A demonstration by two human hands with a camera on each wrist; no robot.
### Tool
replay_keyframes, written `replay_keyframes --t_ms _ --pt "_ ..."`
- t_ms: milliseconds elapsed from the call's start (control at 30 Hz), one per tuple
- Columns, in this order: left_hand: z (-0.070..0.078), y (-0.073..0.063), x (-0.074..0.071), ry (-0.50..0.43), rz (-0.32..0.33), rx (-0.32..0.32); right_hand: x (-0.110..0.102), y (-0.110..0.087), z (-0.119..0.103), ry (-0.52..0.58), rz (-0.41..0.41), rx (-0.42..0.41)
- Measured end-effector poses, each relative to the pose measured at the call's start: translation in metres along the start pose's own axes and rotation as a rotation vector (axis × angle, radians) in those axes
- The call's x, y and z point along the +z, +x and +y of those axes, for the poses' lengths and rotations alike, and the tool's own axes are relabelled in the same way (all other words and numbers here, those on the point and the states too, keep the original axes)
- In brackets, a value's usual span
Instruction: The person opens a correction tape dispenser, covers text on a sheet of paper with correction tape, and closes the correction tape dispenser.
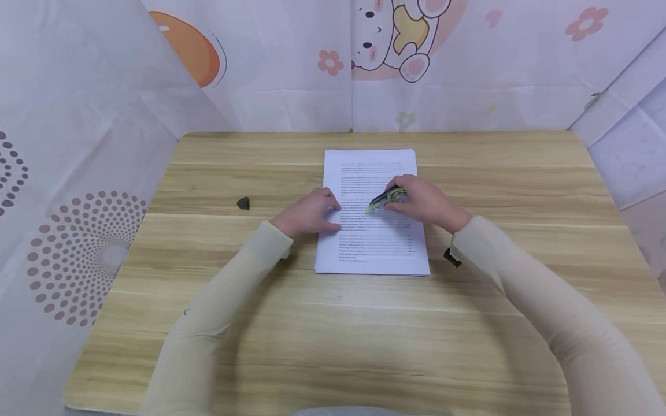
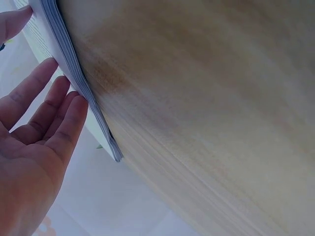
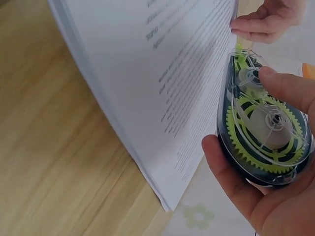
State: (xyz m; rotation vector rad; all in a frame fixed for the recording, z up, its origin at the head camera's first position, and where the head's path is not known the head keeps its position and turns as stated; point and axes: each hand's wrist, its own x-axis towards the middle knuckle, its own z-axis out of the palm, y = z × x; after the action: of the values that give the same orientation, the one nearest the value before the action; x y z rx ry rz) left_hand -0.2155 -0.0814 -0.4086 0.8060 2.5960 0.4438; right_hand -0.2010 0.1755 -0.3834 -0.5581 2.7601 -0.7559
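Observation:
A stack of printed paper (image 1: 372,254) lies on the wooden table, its edge showing several sheets. My right hand (image 1: 424,199) grips a correction tape dispenser (image 3: 266,123) with a clear shell and lime-green gear wheels. The dispenser's tip points down at the lines of text around the middle of the top page, right at the paper in the head view. My left hand (image 1: 311,212) rests on the stack's left edge, thumb and fingers spread and fairly straight. In the left wrist view its fingertips (image 2: 78,101) touch the side of the sheets.
A small dark wedge-shaped piece (image 1: 243,203) lies on the table (image 1: 208,277) to the left of the stack. Behind the table hangs a pale curtain (image 1: 281,63) with cartoon prints. A dark strap piece (image 1: 452,257) shows under the right sleeve.

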Motion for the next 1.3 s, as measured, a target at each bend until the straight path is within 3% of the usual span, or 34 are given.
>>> replay_keyframes --t_ms 533,1300 --pt "0.002 -0.001 -0.001 -0.004 -0.008 0.001 -0.003 0.01 -0.001 -0.007 -0.02 0.041" --pt "-0.001 0.001 0.0 -0.013 0.002 0.017 -0.005 0.018 0.001 -0.027 -0.01 0.024"
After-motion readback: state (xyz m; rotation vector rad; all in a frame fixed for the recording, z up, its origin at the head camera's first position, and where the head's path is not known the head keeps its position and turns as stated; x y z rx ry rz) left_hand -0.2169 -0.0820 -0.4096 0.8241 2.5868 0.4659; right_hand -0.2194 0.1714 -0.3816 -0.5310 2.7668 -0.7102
